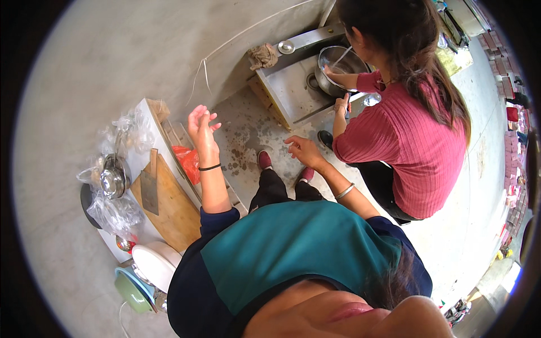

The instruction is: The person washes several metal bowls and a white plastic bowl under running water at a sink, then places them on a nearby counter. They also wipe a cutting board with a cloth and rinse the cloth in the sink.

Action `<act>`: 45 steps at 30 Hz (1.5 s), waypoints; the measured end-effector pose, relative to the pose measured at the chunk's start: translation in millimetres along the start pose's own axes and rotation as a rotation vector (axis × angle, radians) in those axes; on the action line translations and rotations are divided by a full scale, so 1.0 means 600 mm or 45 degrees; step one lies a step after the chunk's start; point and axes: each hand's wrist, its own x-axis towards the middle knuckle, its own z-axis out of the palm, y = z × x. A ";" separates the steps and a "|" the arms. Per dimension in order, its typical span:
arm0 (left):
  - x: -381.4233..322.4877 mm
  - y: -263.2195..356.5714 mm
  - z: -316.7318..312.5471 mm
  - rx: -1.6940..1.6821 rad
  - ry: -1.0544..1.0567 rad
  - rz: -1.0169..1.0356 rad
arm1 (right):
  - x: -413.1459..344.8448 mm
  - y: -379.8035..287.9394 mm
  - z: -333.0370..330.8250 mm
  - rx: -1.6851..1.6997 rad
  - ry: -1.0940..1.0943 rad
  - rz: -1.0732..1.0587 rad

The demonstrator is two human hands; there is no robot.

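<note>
My left hand (204,134) is raised over the floor beside the side table, fingers apart and slightly curled, nothing in it. A black band circles that wrist. My right hand (305,151), with a silver bangle on the forearm, hovers above the concrete floor, fingers loosely bent and holding nothing. Left of me a cleaver (149,190) with a wooden handle lies on a wooden cutting board (179,211). A red plastic bag (188,164) sits below the table's edge. In front, a metal pot (323,82) stands in a stainless steel sink (291,88).
A co-worker in a pink top (410,143) bends over the sink, one hand inside the pot. Plastic bags (116,213), a metal bowl (113,182) and basins (152,262) crowd the left side. A crumpled brown cloth (263,56) rests on the sink's corner.
</note>
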 end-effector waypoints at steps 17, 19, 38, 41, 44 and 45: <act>0.139 -0.003 -0.054 0.100 -0.096 -0.188 | 0.127 -0.053 0.041 0.087 0.082 0.014; 0.147 -0.003 -0.059 0.106 -0.112 -0.198 | 0.133 -0.051 0.047 0.100 0.100 0.015; 0.151 -0.032 -0.007 0.106 -0.409 -0.268 | 0.001 0.058 0.075 -0.265 0.213 0.205; 0.108 -0.003 -0.001 0.138 -0.461 -0.187 | -0.076 0.143 0.066 -0.304 0.161 0.291; 0.043 0.035 0.007 0.146 -0.619 -0.114 | -0.195 0.262 0.055 -0.409 0.190 0.408; 0.014 0.047 0.013 0.121 -0.675 -0.093 | -0.244 0.305 0.048 -0.449 0.225 0.476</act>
